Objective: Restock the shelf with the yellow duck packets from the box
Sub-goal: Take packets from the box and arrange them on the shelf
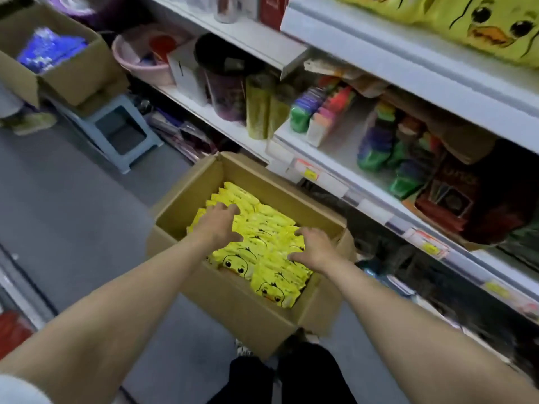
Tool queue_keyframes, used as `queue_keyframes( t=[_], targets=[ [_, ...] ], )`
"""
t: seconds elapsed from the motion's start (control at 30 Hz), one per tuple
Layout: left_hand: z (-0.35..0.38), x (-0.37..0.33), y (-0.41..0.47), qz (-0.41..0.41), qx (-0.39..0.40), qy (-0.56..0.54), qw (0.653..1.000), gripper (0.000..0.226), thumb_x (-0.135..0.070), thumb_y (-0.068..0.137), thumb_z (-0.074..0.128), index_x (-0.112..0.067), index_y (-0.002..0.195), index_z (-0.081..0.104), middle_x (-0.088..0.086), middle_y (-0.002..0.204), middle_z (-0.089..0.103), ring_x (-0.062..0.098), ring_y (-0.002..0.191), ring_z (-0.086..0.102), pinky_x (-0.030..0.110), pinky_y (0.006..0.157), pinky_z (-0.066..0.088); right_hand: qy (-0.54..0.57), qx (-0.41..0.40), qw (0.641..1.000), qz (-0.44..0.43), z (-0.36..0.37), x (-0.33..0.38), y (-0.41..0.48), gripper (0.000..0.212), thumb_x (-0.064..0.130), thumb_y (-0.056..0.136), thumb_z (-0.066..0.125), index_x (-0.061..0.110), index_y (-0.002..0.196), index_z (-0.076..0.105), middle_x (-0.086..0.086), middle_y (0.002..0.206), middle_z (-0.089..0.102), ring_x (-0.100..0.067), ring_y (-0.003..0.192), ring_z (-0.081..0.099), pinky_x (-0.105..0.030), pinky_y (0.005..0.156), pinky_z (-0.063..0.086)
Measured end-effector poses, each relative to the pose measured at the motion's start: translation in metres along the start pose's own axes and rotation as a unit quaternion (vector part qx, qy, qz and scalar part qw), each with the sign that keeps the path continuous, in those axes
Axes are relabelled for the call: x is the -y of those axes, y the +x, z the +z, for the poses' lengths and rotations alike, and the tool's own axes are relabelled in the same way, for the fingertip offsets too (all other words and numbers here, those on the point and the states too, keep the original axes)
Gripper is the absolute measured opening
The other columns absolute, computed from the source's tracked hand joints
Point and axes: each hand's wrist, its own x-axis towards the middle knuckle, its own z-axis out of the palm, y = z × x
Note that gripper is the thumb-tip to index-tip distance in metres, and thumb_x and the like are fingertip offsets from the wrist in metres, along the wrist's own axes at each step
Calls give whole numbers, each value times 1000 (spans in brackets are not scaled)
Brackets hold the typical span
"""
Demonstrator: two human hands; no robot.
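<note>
An open cardboard box (233, 304) stands on the floor in front of me, filled with rows of yellow duck packets (262, 246). My left hand (220, 225) lies on the packets at the left of the box, fingers spread and bent over them. My right hand (313, 247) lies on the packets at the right side, fingers likewise spread downward. Whether either hand has closed round a packet is not clear. On the top shelf (393, 53) at the upper right lie larger yellow duck packets (490, 27).
White shelves (335, 167) to the right hold colourful sponges, bottles and boxes. A blue stool (119, 132) and another cardboard box (67, 68) with blue packs stand at the upper left. Grey floor (73, 214) spreads to the left.
</note>
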Motion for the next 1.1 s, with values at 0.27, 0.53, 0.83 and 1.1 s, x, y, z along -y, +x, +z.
queue_keyframes(
  t=[0.27,0.53,0.83,1.1],
  targets=[
    [75,24,55,18,144,-15,989,68,-41,78,78,-23,136,47,12,131,51,30,124,46,39,100,42,23,143,988,51,71,-14,68,55,39,84,76,18,131,57,-7,135,56,-27,120,55,-31,86,45],
    [130,40,106,18,195,20,980,64,-36,82,75,-23,138,46,9,134,50,29,126,43,44,103,43,50,233,965,112,148,-37,107,62,38,81,79,15,133,53,-7,136,56,-26,121,56,-30,92,46],
    [175,50,131,35,198,149,968,74,-49,78,74,-31,142,40,5,143,39,28,133,34,44,104,40,-8,236,966,104,177,-47,129,70,47,73,84,13,129,58,-8,133,55,-28,120,56,-35,92,52],
    [182,54,153,39,208,192,958,45,-40,86,66,-32,130,57,0,138,50,27,133,33,44,109,31,-36,211,970,114,190,-46,136,33,39,89,71,17,114,70,-6,118,66,-27,111,61,-30,82,53]
  ],
)
